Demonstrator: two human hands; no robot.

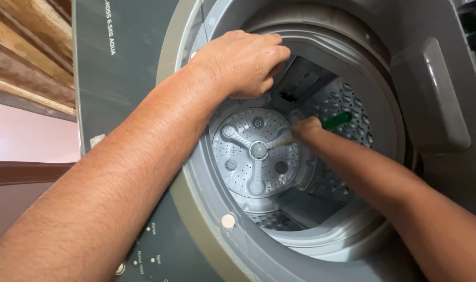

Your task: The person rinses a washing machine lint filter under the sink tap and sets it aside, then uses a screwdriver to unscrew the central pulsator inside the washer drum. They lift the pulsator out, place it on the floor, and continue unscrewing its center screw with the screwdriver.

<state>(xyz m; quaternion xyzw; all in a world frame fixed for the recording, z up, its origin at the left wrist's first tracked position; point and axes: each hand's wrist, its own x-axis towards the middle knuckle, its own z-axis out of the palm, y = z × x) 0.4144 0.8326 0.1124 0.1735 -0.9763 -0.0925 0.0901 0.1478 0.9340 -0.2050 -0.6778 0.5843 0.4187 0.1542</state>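
Left hand [243, 60] has its grip curled tight over the far rim of the washer tub [353, 94]. Right hand [307, 128] is down inside, grip closed around a green-handled screwdriver [336, 120] whose tip sits at the middle of the agitator plate [256, 151].

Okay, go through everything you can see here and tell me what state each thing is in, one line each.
Grey top-loading washing machine: tipped on its side, opening facing the camera.
Perforated grey drum: empty of laundry.
Round grey pulsator disc: in place at the drum bottom.
Green-handled screwdriver: gripped, tip at the pulsator's centre.
Left hand: wet, closed over the tub rim.
Right hand: closed on the screwdriver.
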